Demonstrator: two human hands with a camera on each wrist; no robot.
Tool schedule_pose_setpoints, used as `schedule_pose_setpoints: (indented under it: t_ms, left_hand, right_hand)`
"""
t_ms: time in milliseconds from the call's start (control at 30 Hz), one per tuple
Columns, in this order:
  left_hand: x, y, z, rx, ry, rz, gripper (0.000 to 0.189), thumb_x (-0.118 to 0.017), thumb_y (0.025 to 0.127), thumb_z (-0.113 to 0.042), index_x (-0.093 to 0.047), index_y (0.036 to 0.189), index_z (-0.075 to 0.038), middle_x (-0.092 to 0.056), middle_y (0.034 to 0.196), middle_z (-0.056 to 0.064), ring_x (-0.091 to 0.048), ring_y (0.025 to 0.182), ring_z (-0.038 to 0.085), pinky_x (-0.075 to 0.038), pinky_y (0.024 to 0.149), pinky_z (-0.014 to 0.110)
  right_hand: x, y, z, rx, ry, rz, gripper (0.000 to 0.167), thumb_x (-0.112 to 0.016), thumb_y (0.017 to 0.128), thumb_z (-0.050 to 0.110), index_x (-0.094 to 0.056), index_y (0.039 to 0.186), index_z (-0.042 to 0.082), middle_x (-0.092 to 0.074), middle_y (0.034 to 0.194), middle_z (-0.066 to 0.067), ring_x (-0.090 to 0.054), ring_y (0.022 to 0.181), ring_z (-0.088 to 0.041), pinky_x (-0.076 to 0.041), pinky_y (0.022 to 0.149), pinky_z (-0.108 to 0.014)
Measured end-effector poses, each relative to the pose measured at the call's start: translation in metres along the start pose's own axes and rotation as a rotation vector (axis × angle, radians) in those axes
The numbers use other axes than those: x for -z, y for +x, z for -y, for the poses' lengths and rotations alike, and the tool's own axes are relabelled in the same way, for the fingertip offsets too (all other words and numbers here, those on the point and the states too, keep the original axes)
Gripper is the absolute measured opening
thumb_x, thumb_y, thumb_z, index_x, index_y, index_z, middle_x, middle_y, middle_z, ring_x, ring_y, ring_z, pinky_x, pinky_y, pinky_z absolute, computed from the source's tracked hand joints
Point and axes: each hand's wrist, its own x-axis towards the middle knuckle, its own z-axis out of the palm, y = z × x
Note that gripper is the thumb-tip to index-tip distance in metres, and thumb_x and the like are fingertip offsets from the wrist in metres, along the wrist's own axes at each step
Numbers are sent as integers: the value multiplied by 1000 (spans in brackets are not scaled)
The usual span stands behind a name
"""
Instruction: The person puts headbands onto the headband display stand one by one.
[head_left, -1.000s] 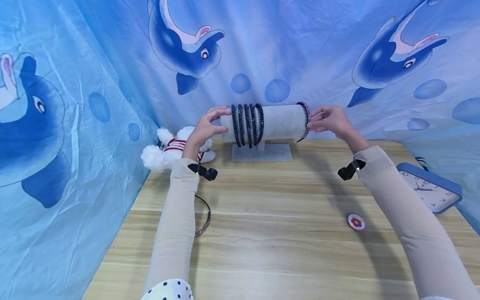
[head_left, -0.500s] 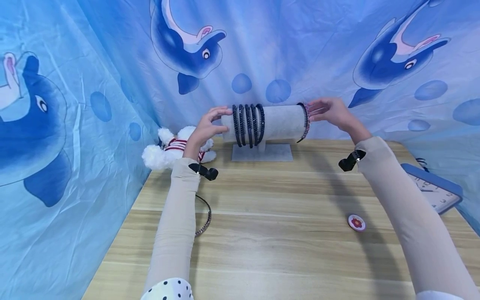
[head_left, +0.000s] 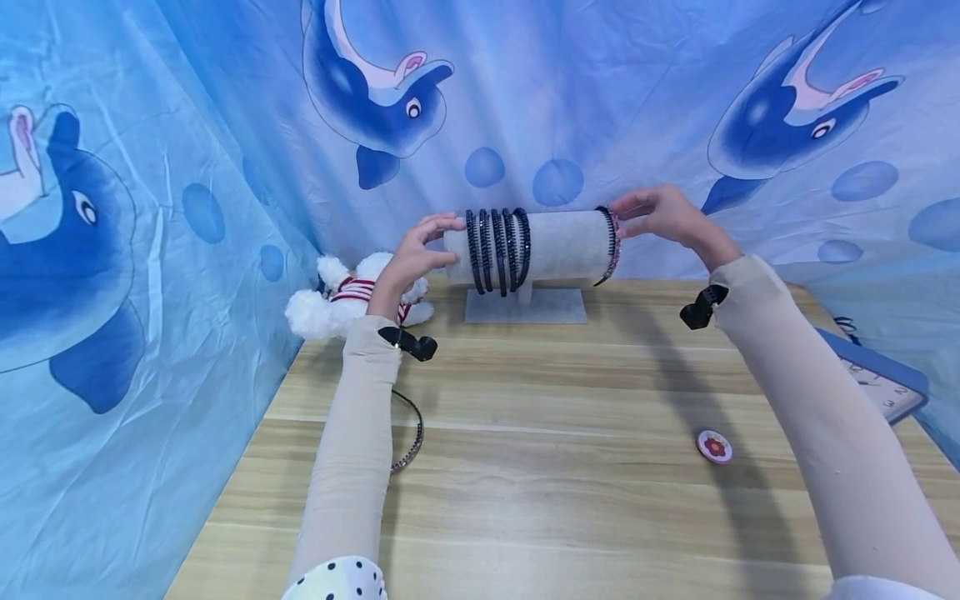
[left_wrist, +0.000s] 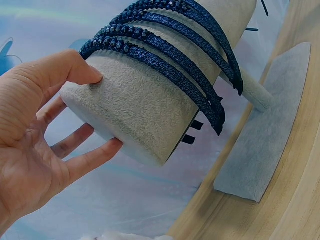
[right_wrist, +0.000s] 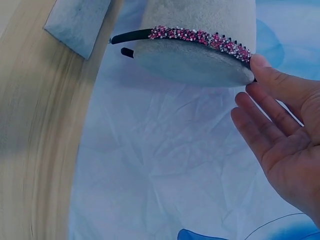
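A grey plush headband stand [head_left: 566, 242], a horizontal cylinder on a post and flat base, stands at the table's back edge. Several dark blue beaded headbands [left_wrist: 165, 62] sit side by side round its left half. My left hand [head_left: 411, 254] holds the stand's left end, thumb on top and fingers at the end face in the left wrist view. Round the right end sits a headband with pink and silver beads [right_wrist: 195, 36]. My right hand [right_wrist: 292, 110] pinches its upper part between thumb and index finger; the other fingers are spread below.
A white plush toy [head_left: 326, 308] with red stripes lies behind the left forearm. Another beaded headband [head_left: 412, 442] lies on the table [head_left: 555, 417], partly hidden by that arm. A round flower badge [head_left: 714, 447] and a blue-framed clock [head_left: 885, 387] are at the right.
My right hand has risen along the pink beaded headband, from its side to its upper part. The left hand stays on the stand's end.
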Motion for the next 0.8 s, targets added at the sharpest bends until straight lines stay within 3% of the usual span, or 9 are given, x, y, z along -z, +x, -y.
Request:
schedule_pose_setpoints:
  t_ms: [533,800]
  left_hand:
    - [0,1,1,-15,-5,-2,53,-69,89,4,-58,140,-2,-36,163,5,-38,144,32,-51,98,34]
    - [0,1,1,-1,-1,-1,52,-69,89,3,-59,140,-4,-35,163,3,-37,144,32,-51,96,33]
  right_hand:
    - [0,3,6,-20,-40,31,52,-75,93,14,-58,143,6,-51,152,-20,-44,143,-39,-38,117,-58]
    - [-4,8,9,-5,-56,35,49,-75,92,11,-62,139,6,-55,149,-21,-46,141,-38,-41,115,-55]
